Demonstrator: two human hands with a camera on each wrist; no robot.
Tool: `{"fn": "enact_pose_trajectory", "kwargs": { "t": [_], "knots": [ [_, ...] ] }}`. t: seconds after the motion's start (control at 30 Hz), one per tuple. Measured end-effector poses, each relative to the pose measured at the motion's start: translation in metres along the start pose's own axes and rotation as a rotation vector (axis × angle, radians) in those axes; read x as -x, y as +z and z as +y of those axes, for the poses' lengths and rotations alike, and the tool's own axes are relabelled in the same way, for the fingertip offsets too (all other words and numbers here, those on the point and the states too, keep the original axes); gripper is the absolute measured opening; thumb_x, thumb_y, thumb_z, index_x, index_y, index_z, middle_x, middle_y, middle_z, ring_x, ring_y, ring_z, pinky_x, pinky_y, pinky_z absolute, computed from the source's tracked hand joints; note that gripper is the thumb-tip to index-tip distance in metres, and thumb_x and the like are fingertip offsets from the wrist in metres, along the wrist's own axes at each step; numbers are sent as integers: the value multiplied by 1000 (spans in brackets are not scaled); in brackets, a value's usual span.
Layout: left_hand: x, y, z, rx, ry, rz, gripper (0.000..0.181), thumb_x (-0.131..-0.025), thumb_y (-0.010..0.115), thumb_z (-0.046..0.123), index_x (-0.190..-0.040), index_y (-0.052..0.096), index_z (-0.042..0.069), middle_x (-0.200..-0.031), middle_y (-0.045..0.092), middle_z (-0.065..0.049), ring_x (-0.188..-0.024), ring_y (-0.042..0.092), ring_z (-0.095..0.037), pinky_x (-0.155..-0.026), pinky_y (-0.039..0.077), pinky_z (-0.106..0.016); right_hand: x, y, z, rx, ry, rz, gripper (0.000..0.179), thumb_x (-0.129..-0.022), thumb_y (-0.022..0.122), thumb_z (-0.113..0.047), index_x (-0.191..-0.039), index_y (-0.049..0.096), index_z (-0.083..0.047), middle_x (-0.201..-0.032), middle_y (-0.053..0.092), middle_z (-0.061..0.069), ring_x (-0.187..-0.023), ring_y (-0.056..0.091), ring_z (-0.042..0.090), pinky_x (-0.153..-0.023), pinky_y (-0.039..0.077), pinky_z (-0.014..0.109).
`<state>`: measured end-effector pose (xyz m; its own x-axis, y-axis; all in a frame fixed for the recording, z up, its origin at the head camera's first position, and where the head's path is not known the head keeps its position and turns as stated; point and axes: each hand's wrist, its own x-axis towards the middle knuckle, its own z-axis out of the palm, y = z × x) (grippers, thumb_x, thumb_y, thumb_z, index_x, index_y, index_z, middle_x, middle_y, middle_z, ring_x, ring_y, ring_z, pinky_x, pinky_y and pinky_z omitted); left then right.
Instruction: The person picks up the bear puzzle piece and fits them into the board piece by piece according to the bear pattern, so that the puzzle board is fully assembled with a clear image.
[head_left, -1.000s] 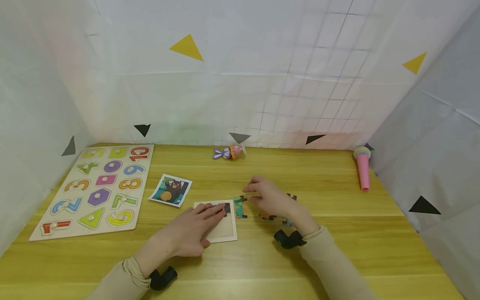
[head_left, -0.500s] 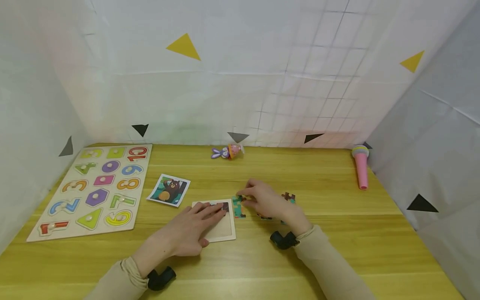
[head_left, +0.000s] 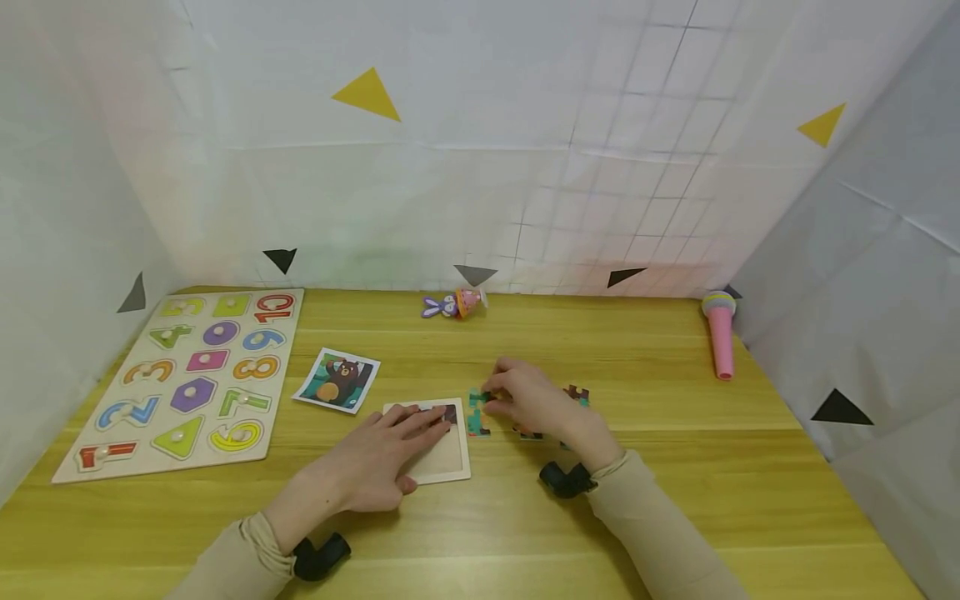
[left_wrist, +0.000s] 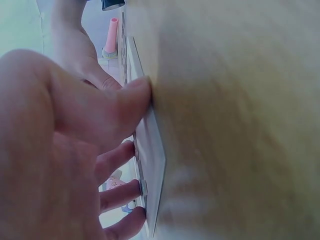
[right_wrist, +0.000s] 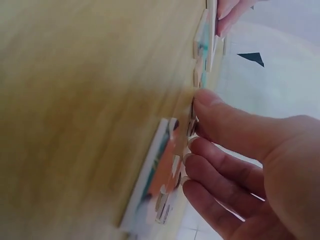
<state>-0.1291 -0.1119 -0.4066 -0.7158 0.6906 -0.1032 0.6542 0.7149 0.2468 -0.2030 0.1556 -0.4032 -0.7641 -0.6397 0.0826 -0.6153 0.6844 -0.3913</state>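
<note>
My left hand [head_left: 378, 462] lies with fingers spread over the pale wooden puzzle tray [head_left: 450, 477]. Its fingertips press on dark jigsaw pieces [head_left: 450, 414] in the tray's upper part, and its thumb touches the near edge. Just right of the tray lie teal and orange jigsaw pieces [head_left: 478, 423]. Over them my right hand [head_left: 528, 402] pinches a small dark jigsaw piece [right_wrist: 192, 121] between thumb and forefinger, most of it hidden by the fingers. More jigsaw pieces [head_left: 577, 393] lie under and beyond that hand, partly covered by it; one orange and teal piece [right_wrist: 162, 170] shows close below its fingers.
A picture card of a bear [head_left: 339, 381] lies behind the tray to the left. Farther left is a wooden number-and-shape board [head_left: 225, 392]. A purple rabbit toy [head_left: 453, 304] lies at the back, a pink toy microphone [head_left: 721, 337] at the back right. White sheeting encloses the table.
My right hand has come down slightly, and its raised forefinger and thumb have drawn together over the teal pieces. The left hand stays on the tray.
</note>
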Motion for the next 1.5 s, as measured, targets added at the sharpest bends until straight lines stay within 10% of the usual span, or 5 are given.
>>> {"fn": "enact_pose_trajectory", "kwargs": {
  "t": [1.5],
  "knots": [
    [7,1,-13,41,57,10,76,-94,65,31,-159,30,17,-164,30,-5,-150,25,-32,-118,28,-54,3,1,2,65,-64,9,22,-99,63,-15,-116,69,-2,-100,58,5,-80,50,11,-70,47,25]
  ]
}}
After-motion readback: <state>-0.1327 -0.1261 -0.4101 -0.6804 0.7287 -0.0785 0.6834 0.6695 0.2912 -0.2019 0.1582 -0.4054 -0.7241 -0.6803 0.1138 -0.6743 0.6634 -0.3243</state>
